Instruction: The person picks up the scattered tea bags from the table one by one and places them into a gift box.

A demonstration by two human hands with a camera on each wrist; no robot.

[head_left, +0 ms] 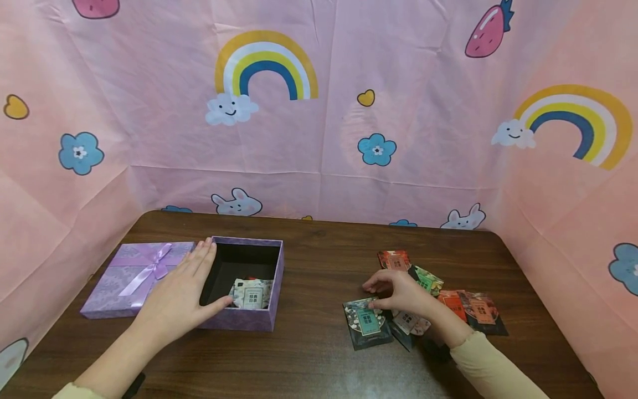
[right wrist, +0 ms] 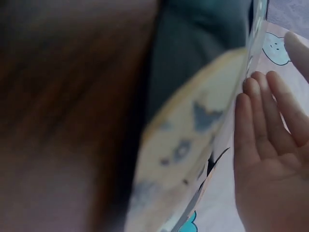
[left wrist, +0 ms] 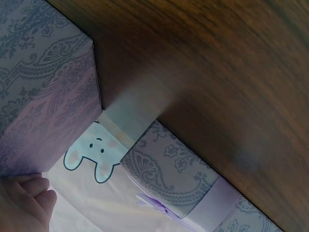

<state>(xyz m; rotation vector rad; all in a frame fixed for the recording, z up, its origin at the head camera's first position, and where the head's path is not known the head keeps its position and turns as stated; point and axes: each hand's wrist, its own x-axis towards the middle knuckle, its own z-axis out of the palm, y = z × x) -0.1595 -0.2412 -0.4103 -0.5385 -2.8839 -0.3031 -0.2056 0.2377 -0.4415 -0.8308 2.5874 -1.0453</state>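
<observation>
My left hand (head_left: 176, 293) rests along the left wall of a purple patterned gift box (head_left: 249, 320), fingers extended and thumb over its front rim. In the left wrist view its fingertips (left wrist: 42, 200) show right at the wall of the box (left wrist: 48, 96). White tea packets (head_left: 253, 292) lie inside at the front. Over a loose pile of tea packets on the right is my right hand (head_left: 406, 293), its thumb at the top edge of a dark packet with a green label (head_left: 368, 321). The right wrist view shows its fingers (right wrist: 263, 116) nearly straight beside a blurred packet.
The purple lid (head_left: 112, 277) with a ribbon bow (head_left: 158, 269) lies left of the box. Red packets (head_left: 482, 310) and a green packet (head_left: 427, 280) are about the right hand. A patterned pink cloth (head_left: 329, 127) surrounds the brown wooden table (head_left: 319, 354).
</observation>
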